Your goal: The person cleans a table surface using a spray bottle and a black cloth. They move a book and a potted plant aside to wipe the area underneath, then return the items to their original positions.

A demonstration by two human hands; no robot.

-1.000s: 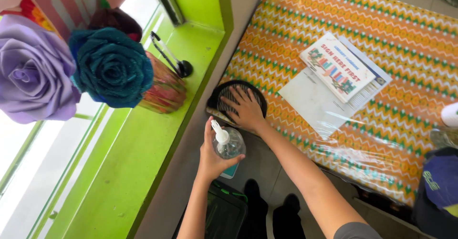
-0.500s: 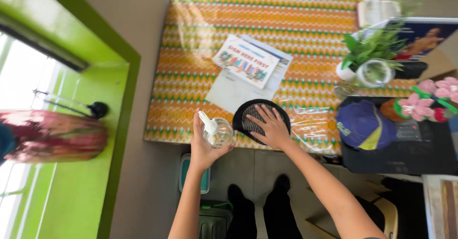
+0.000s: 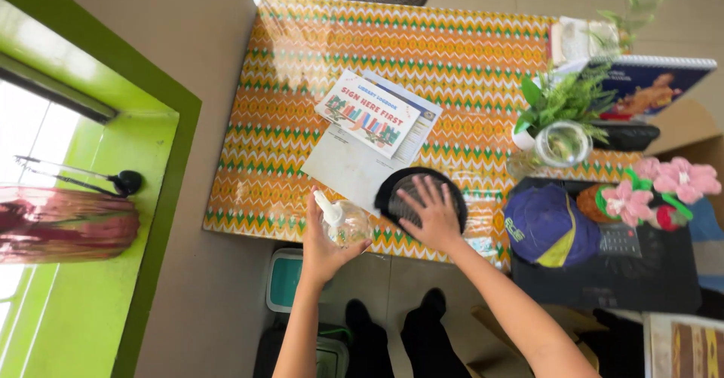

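Left to right: the left hand (image 3: pixel 323 244) grips a clear pump bottle (image 3: pixel 343 222) upright at the near edge of the table (image 3: pixel 483 54), nozzle aimed toward the mat. The right hand (image 3: pixel 431 214) lies open, fingers spread, pressing a round black mat (image 3: pixel 392 197) flat to steady it. Papers (image 3: pixel 354 152) lie just beyond; a blue cap (image 3: pixel 541 227) sits right.

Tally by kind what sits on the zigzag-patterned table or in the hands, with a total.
Clear pump bottle, held by the left hand: 1
Round black mat, under the right hand: 1
Paper sheets: 3
Potted green plant: 1
Glass jar: 1
Total: 7
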